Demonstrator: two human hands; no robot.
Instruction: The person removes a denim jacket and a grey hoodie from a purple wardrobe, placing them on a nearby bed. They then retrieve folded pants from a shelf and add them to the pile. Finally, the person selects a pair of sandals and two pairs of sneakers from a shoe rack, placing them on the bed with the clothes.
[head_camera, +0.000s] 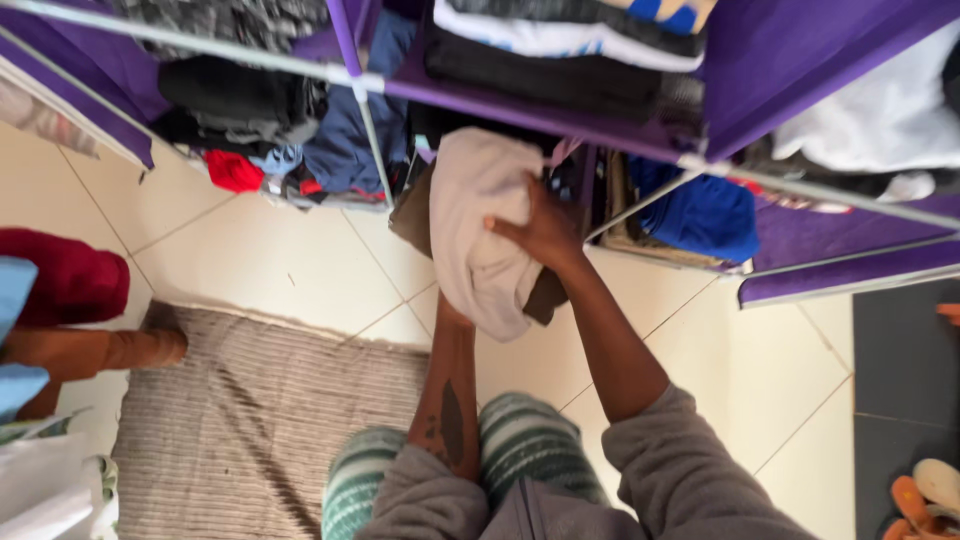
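A folded cream-white garment (480, 225) is held in front of a purple fabric wardrobe (800, 60). My right hand (540, 232) grips the garment from its right side, fingers pressed into the cloth. My left hand is hidden under the garment; only its forearm (450, 390) shows, rising to the cloth's lower edge. A brown folded piece (545, 295) sits behind the white one, against my right hand. The garment is level with the wardrobe's lower shelf, just outside its opening.
Shelves hold stacks of folded clothes: dark ones (240, 95), blue ones (700, 215), white ones (880, 120). A striped grey-brown mat (260, 420) lies on the cream tile floor. Another person's leg (90, 350) stands at the left. Sandals (925, 495) lie at the lower right.
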